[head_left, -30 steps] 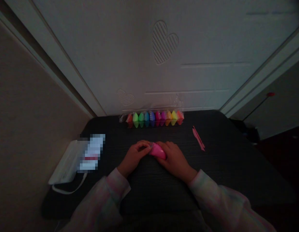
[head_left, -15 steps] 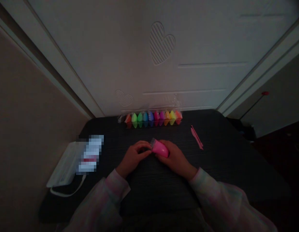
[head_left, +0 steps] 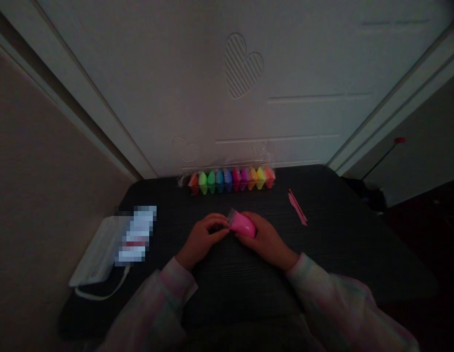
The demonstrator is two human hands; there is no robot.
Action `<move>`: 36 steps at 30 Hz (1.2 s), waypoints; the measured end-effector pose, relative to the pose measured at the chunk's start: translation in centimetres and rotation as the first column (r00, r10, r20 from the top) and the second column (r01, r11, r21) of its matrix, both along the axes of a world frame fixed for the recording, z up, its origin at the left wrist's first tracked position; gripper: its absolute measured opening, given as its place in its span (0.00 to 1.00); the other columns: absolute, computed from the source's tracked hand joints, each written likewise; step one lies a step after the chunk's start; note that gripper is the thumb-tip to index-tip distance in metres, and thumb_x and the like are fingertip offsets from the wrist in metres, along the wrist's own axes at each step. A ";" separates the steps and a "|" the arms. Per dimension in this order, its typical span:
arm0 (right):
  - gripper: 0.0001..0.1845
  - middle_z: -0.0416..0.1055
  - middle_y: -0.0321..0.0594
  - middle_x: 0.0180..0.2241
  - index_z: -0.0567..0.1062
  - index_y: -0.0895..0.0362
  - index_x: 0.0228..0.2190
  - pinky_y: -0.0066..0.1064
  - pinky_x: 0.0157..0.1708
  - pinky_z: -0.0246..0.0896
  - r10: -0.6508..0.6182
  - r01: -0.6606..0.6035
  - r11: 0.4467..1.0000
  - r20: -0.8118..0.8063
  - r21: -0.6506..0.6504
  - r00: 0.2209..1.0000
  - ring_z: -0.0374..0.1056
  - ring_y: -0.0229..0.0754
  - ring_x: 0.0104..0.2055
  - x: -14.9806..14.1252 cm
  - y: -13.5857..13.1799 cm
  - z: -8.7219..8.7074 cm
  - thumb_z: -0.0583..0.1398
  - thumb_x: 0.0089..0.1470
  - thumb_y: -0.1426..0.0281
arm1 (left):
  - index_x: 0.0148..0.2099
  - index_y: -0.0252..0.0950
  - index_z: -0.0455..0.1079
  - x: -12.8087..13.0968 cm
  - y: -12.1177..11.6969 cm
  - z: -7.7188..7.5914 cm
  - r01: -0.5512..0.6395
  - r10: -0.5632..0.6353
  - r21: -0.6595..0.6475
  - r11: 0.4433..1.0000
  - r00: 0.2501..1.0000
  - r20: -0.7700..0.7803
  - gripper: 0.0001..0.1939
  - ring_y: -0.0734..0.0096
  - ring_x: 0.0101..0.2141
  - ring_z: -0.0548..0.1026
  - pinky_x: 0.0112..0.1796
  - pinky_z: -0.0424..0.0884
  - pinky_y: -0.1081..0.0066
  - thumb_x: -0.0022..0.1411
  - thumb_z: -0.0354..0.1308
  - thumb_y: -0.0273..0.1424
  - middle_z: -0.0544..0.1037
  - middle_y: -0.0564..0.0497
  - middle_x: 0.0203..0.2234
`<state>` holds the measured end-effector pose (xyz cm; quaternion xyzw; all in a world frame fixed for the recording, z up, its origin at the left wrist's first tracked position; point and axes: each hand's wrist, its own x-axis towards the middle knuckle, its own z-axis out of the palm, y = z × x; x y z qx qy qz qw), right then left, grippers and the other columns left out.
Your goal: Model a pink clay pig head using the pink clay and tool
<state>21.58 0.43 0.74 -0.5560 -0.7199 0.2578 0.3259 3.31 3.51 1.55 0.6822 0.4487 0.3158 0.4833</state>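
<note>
Low over the dark table, my right hand (head_left: 267, 238) is wrapped round a packet of pink modelling clay (head_left: 243, 226). The clay is smooth and rounded, with a flat clear wrapper end sticking out at its upper left. At that end, the curled fingers of my left hand (head_left: 202, 239) pinch the lower left edge of the packet; the exact contact is small and dim. Behind my hands lies a clear tray of clay packets (head_left: 228, 181) in several colours. Pink modelling tools (head_left: 297, 208) rest to the right of my right hand.
On the left of the dark table (head_left: 344, 254) lie a white power bank or similar flat device (head_left: 98, 254), a blurred-out phone (head_left: 137, 234) and a white cable (head_left: 98, 296). A white panel with embossed hearts (head_left: 243, 66) rises behind the table's far edge.
The pink packet has turned in my right hand, and its clear wrapper end now points up and shows more. My left fingers have slipped lower along its edge. The view has shifted slightly.
</note>
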 end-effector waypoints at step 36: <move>0.22 0.70 0.41 0.42 0.66 0.57 0.44 0.36 0.42 0.56 0.060 -0.060 0.997 0.011 -0.040 0.998 0.64 0.44 0.41 -0.5 -0.2 1.2 0.58 0.47 0.62 | 0.27 0.36 0.71 0.0 -0.2 0.3 -0.161 0.164 0.091 0.983 0.986 -0.026 0.04 0.71 0.31 0.70 0.35 0.65 0.70 0.47 0.59 0.31 0.72 0.52 0.27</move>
